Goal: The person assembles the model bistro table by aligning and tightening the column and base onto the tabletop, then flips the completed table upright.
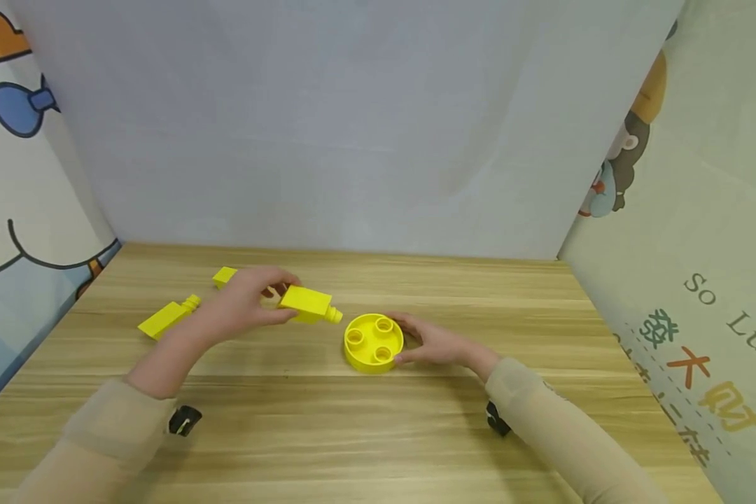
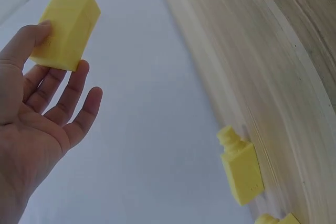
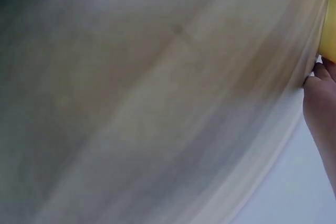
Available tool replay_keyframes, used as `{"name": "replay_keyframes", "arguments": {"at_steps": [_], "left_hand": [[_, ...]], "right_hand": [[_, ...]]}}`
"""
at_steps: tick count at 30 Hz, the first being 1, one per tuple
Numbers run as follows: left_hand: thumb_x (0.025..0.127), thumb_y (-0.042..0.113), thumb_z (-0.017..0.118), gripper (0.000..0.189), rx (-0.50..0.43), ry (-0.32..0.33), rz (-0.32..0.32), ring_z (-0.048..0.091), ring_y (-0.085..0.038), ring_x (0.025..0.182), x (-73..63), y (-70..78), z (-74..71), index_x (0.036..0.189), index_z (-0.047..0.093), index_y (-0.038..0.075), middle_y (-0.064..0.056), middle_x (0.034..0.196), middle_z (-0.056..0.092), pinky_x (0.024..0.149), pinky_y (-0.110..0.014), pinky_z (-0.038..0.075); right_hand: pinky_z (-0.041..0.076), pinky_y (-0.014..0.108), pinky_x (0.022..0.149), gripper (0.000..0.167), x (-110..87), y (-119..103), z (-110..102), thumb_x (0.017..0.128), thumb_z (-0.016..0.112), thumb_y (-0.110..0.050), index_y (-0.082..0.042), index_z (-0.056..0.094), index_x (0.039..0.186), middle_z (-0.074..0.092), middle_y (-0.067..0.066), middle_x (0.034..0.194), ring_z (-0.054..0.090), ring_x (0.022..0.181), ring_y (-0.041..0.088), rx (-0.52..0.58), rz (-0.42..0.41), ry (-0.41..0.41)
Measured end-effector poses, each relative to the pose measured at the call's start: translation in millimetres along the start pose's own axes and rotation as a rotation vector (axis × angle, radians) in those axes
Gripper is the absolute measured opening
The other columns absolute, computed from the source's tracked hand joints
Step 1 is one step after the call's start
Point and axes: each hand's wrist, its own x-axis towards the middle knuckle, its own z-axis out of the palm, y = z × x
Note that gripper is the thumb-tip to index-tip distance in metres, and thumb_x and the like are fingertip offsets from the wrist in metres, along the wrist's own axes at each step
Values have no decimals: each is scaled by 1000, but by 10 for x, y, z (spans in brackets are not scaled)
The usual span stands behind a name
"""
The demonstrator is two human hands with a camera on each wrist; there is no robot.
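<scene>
In the head view, my left hand (image 1: 242,302) pinches a yellow bottle-shaped piece (image 1: 307,302) with a square body and a ridged neck. It is tilted on its side, the neck pointing right toward a yellow round base (image 1: 368,337). Three raised ring sockets stand inside that base, which lies on the table. My right hand (image 1: 439,343) grips its right edge, thumb at the near side and fingers at the far side. The left wrist view shows my thumb on one face of the held piece (image 2: 65,27) and fingertips under its bottom end.
Two more yellow bottle-shaped pieces lie at the left: one piece (image 1: 166,320) beside my left forearm, another (image 1: 223,276) partly hidden behind my left hand. The wooden table (image 1: 353,448) meets a pale back wall (image 1: 353,140); printed side panels (image 1: 699,280) stand at both sides.
</scene>
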Motion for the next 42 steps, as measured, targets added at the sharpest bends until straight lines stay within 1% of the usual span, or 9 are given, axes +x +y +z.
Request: {"name": "replay_keyframes", "arguments": {"at_steps": [5,12,15,18,22,27,31,36,42], "left_hand": [[78,12,76,39,-3,-9,68,60,-19,90,95,113,80,114,61,3,-7,105,65,78,-39,53],[76,14,78,40,18,-3,143,59,-16,89,211,186,275,112,62,6,-4,103,65,79,-37,53],[75,15,79,40,32,5,159,59,-14,88,242,191,363,110,63,7,-2,101,65,78,-32,53],[75,16,79,40,26,-14,153,58,-13,89,263,180,441,111,62,7,-1,102,64,78,-29,52],[76,12,79,40,-23,-33,160,58,-15,90,273,160,526,111,61,5,-3,103,64,81,-34,53],[75,9,79,40,-69,-42,165,59,-18,94,271,160,587,110,61,4,-5,105,65,84,-39,53],[76,10,79,38,-83,-55,177,59,-18,97,268,181,615,110,61,5,-4,107,65,86,-40,52],[76,10,78,40,-86,-66,237,60,-20,103,264,247,642,112,63,5,-5,111,65,91,-38,50],[78,13,77,38,-74,-69,305,58,-20,108,288,307,690,113,64,7,-4,114,65,94,-37,47]], "right_hand": [[19,38,116,79,-17,34,-53,89,66,-21,-13,18,151,21,8,156,21,143,23,4,2,-29],[21,39,115,68,-30,48,-122,93,60,-16,-11,22,150,24,8,155,24,142,24,22,-13,-64],[22,40,115,67,-18,52,-124,94,59,-17,-10,23,149,26,9,154,26,141,25,29,-16,-71],[22,42,114,66,-14,43,-114,94,59,-16,-8,24,148,28,11,153,27,141,26,25,-35,-64],[24,37,114,66,-7,24,-81,91,64,-19,-9,30,146,33,7,151,30,139,21,-21,-49,-30],[25,33,114,63,0,12,-41,87,68,-20,-9,37,141,42,6,145,35,136,18,-54,-68,0],[24,34,114,64,-2,15,-31,87,69,-21,-8,36,141,41,5,145,35,136,18,-66,-58,6],[25,37,114,68,-12,26,-36,88,67,-27,-9,33,145,38,5,148,32,138,19,-132,-43,4],[26,41,113,66,-30,21,-39,89,65,-27,-8,34,145,37,7,148,32,138,23,-124,-47,-5]]}}
